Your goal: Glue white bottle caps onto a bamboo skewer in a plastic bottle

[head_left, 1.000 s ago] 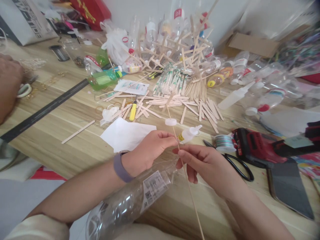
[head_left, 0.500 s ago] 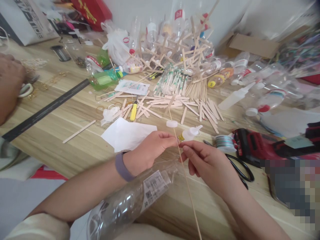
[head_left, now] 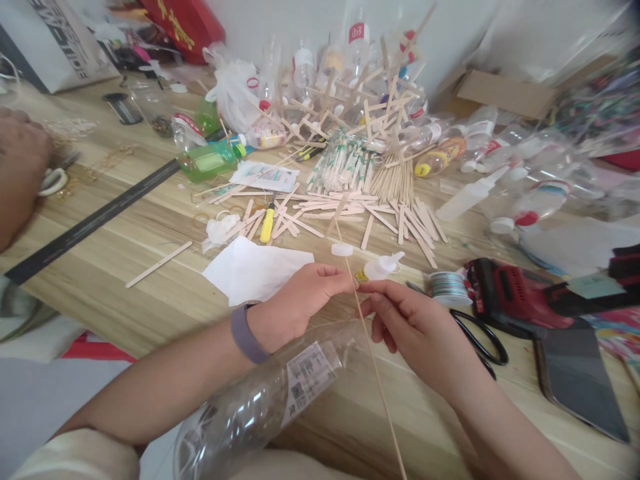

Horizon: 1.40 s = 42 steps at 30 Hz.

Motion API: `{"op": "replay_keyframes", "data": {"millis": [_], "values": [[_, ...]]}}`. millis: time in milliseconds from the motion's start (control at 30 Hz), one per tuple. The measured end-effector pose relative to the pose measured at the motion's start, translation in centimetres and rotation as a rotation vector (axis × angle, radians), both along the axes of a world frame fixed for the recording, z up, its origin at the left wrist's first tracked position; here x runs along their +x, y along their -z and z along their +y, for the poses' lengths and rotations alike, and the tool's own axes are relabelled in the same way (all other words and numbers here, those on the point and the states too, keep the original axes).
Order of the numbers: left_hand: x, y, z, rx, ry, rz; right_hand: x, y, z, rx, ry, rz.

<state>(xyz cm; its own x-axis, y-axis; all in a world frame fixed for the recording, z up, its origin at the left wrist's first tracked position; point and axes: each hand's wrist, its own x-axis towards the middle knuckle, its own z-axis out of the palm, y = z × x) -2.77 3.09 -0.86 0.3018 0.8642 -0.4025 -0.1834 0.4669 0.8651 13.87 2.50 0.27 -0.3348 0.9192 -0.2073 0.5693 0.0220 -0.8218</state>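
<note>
A thin wooden skewer (head_left: 379, 377) runs from the middle of the table down past the lower edge of the head view. My left hand (head_left: 303, 300), a purple band at its wrist, pinches the skewer from the left. From the right, my right hand (head_left: 407, 317) meets it at the same spot, fingers curled; the exact contact is partly hidden. A white bottle cap (head_left: 342, 249) shows at the skewer's upper part, and a flat craft stick (head_left: 336, 212) at its far end. Under my left forearm lies a clear plastic bottle (head_left: 250, 407) with a printed label.
Beyond my hands are a white glue bottle (head_left: 380, 267), white paper (head_left: 255, 270), a yellow screwdriver (head_left: 267, 223) and many craft sticks (head_left: 417, 227). Scissors (head_left: 483, 340), a thread spool (head_left: 450, 288), a red power tool (head_left: 515, 293) and a phone (head_left: 580, 377) lie right. Another person's hand (head_left: 23, 173) is left.
Both hands stay at the same spot on the skewer, with only a very slight shift. The cap and the skewer's top sit a touch further left and lower.
</note>
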Motion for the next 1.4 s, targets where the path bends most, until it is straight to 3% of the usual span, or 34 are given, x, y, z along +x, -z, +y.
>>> {"op": "replay_keyframes", "data": {"millis": [333,767,1000,1400], "values": [[0.0,0.1,0.2,0.013,-0.007,0.004,0.1,0.0,-0.1,0.051,-0.007,-0.039],[0.3,1.0,0.3,0.061,-0.046,0.076,0.1,-0.1,0.2,-0.086,0.029,0.011],[0.3,0.9,0.1,0.020,-0.021,0.009,-0.3,-0.8,-0.3,-0.079,-0.038,-0.130],[0.4,0.6,0.0,0.026,-0.042,0.066,-0.3,0.0,-0.6,-0.128,-0.032,0.012]]}}
